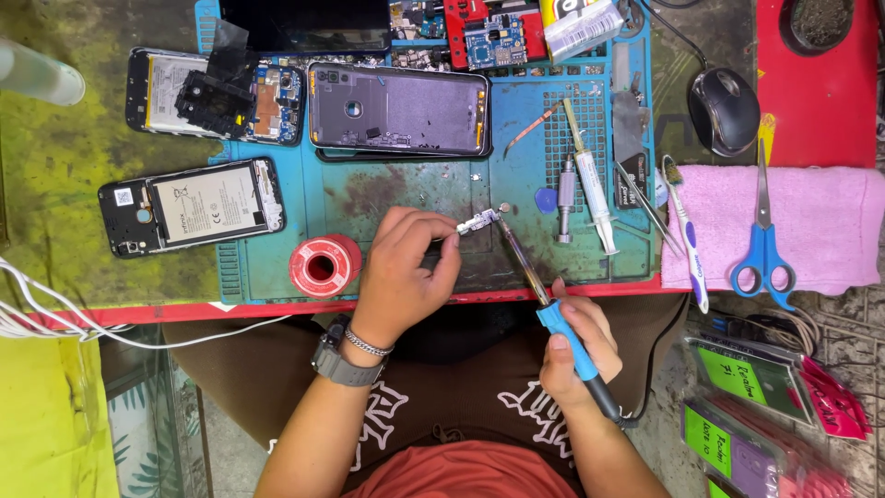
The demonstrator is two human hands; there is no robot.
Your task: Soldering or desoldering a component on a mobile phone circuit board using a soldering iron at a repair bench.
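Fingers of the left hand [401,277] pinch a small silvery circuit board piece [477,222], holding it just above the worn blue work mat [406,189]. It is narrow, metallic and pale, with tiny components. Right hand [576,355] is wrapped around a blue-handled soldering iron [553,314], its tip touching the piece's right end.

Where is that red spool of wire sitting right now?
In the head view, the red spool sits near the blue mat's front edge, just beyond the person's left hand, below an opened phone.
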